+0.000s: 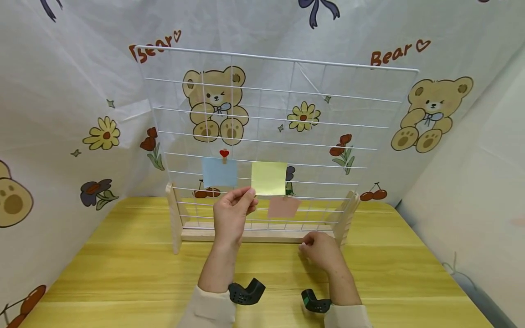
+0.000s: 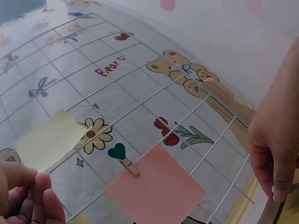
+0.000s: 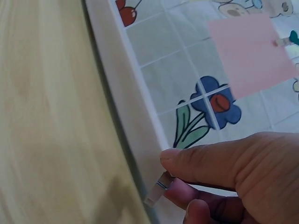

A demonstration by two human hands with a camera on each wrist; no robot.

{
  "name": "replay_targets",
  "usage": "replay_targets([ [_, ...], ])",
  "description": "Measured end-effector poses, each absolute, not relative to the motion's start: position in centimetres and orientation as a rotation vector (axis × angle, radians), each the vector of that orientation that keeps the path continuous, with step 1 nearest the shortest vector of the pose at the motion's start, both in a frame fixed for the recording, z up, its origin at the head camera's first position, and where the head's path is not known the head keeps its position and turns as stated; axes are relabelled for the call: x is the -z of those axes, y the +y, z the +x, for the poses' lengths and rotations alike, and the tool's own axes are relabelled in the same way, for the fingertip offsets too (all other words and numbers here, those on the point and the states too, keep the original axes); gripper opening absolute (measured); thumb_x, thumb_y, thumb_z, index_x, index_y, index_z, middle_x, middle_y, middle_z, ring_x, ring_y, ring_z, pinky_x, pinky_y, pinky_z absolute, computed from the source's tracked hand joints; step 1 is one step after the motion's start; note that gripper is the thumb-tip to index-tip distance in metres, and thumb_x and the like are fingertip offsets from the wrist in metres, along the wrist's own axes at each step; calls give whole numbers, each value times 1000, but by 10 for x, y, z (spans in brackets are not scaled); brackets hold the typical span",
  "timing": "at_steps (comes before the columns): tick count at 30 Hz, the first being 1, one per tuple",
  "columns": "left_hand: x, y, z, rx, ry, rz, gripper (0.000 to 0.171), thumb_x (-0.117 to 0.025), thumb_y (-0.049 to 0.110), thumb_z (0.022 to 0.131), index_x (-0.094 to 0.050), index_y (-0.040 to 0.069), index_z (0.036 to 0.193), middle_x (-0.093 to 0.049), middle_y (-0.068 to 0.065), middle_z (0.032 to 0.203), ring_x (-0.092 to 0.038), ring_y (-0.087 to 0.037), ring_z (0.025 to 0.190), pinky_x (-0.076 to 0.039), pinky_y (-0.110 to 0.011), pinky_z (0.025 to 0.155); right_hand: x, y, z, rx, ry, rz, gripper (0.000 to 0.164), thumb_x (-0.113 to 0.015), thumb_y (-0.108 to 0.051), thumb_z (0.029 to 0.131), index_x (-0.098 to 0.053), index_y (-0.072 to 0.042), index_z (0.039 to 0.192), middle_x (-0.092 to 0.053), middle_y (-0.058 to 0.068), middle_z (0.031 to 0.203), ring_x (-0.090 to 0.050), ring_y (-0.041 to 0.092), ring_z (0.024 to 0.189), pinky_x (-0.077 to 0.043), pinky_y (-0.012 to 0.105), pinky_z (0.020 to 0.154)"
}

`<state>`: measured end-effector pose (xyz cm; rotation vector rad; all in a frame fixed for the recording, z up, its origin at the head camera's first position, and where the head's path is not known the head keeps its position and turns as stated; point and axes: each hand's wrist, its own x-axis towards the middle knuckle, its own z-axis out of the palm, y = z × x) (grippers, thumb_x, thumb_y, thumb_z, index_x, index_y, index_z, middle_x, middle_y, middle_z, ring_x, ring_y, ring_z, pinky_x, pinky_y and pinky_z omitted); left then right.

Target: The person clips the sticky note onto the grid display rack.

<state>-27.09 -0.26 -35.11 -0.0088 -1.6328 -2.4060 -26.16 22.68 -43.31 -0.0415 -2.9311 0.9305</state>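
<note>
My left hand [image 1: 231, 213] pinches a yellow paper note [image 1: 269, 178] by its lower left corner, in front of the white wire grid [image 1: 328, 146]. Between the thumb and fingers of my right hand [image 3: 219, 175] is a small wooden clothespin [image 3: 160, 187], low by the grid's wooden base. Left of the yellow note, a blue paper note [image 1: 219, 173] hangs from a clothespin with a red heart [image 1: 224, 154]. A pink paper note [image 2: 156, 189] hangs lower on the grid under a clothespin with a green heart [image 2: 117, 151]; the yellow note overlaps its top in the head view.
The grid stands in a wooden base [image 1: 262, 235] with two side posts on a wood-grain table [image 1: 135, 273]. Behind it hangs a white cloth [image 1: 262, 27] printed with bears and flowers. Black wrist devices [image 1: 247, 292] sit on both forearms.
</note>
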Motion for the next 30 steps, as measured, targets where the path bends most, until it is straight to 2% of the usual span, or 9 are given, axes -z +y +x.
replay_targets([
  [6,352,-2,-273,2406,-1622,9,23,-73,8,94,-71,-5,113,-70,-2,89,-70,-8,75,-60,-21,72,421,223,-259,-945,-2903,22,4,-76,-10,90,-75,-8,92,-71,2,84,-59,15,77,-52,34,71],
  [17,354,-3,-275,2397,-1615,40,23,-74,10,94,-73,-4,112,-71,-2,90,-70,-8,73,-59,-20,71,398,219,-249,-1118,-2862,108,5,-74,-15,94,-75,-11,92,-72,-2,85,-62,13,81,-52,30,70],
  [25,355,-3,-276,2424,-1595,25,24,-73,10,94,-72,-5,113,-70,-1,91,-70,-8,72,-59,-20,70,388,212,-245,-1105,-2819,118,7,-72,-16,95,-75,-13,100,-75,-3,90,-66,14,87,-56,36,78],
  [30,356,-3,-277,2424,-1588,26,24,-74,9,94,-72,-6,112,-71,0,88,-70,-8,72,-59,-20,70,381,208,-239,-1115,-2793,135,10,-71,-15,96,-76,-10,103,-76,-2,92,-68,12,85,-57,35,77],
])
